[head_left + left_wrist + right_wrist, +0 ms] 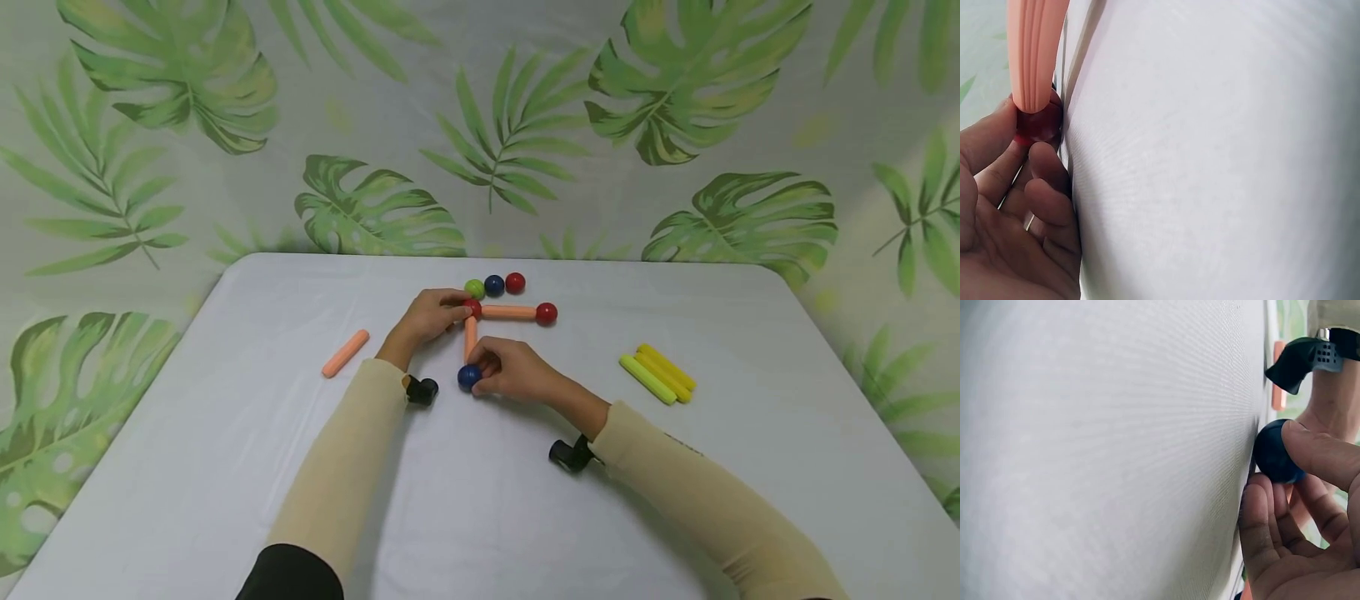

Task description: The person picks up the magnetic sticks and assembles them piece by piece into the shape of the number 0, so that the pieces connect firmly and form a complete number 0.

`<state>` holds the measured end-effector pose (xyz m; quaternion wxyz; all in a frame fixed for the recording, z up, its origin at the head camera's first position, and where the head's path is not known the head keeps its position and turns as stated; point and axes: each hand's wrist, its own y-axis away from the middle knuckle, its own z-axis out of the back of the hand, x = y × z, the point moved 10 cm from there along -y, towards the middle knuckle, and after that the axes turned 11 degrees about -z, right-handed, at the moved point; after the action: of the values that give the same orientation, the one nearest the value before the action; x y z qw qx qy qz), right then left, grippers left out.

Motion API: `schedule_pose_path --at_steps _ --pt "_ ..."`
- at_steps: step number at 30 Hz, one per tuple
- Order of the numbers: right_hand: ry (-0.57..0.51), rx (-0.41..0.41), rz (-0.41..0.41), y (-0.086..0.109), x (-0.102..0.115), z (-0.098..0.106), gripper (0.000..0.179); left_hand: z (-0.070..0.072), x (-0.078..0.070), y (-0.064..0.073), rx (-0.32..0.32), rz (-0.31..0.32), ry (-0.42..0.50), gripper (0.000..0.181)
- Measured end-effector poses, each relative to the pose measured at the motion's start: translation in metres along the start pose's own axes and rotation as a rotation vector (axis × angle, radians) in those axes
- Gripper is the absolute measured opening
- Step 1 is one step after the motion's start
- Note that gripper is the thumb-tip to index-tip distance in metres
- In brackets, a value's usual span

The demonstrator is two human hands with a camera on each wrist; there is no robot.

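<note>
My left hand [435, 315] pinches a red ball [1040, 125] where two orange sticks meet. From that ball one orange stick [508, 312] runs right to another red ball [547, 314]. The second orange stick [470, 337] comes toward me, down to a blue ball [469, 377]. That blue ball [1274, 453] is held between thumb and fingers of my right hand [517, 369]. In the left wrist view a grooved orange stick [1036, 56] rises from the red ball. The stick's near end is partly hidden by my right fingers.
Behind the joined pieces sit a green ball [474, 288], a blue ball [494, 286] and a red ball [515, 283] in a row. A loose orange stick [346, 353] lies left on the white table [465, 517]. Several yellow and yellow-green sticks [658, 373] lie together at right.
</note>
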<state>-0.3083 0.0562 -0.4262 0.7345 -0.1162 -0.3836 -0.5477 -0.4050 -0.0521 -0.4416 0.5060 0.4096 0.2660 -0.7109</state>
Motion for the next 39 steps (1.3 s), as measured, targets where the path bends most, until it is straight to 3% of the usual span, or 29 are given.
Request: schedule_pose_path --at_steps 12,22,29,33,39 --pt "0.004 0.024 0.036 0.001 -0.001 0.003 0.03 -0.001 0.002 0.0 -0.014 0.011 0.021 0.04" --pt "-0.001 -0.059 0.033 0.005 -0.013 0.049 0.032 -0.002 0.005 -0.001 -0.009 0.051 0.034 0.04" --pt "0.011 -0.051 0.027 0.005 -0.019 0.05 0.03 0.0 0.004 0.001 -0.004 0.066 0.028 0.042" --pt "0.091 -0.121 0.015 0.006 -0.023 0.059 0.028 -0.001 0.003 0.0 -0.001 0.065 0.024 0.043" --pt "0.224 -0.27 -0.035 0.003 -0.037 0.089 0.031 0.0 0.001 -0.002 -0.001 0.054 0.004 0.044"
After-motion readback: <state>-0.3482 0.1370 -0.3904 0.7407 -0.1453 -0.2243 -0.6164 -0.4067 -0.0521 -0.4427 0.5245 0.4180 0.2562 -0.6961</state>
